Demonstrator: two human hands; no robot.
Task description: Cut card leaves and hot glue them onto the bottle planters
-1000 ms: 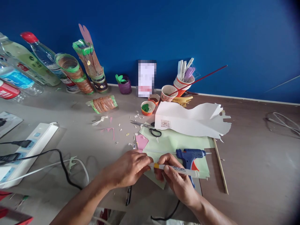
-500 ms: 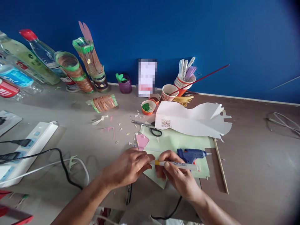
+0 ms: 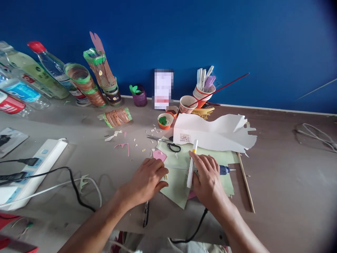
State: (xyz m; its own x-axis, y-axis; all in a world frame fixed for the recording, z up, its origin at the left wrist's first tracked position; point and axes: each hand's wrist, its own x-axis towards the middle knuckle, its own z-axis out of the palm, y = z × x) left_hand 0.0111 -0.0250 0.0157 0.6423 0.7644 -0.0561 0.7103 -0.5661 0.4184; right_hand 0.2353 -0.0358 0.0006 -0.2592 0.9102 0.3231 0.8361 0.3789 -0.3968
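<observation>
White plastic power strip sits far left, well apart from the work. Left hand lies palm-down, fingers loosely together, gripping nothing. It presses the left edge of the pale green paper sheet, prob. to stop it sliding. Right hand is closed round the white marker pen with a yellow band, held steep w/ lower end on the sheet. Blue glue gun lies mostly under that hand, nozzle pointing right, away from the fingers.

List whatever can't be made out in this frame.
Head view only.
Glue gun: body hidden under the right hand holding the marker; only nozzle shows.
Left hand: curled fingers hide anything it holds.
Card by the wall: blurred out.
Red-labelled bottle: cut by left edge.
</observation>
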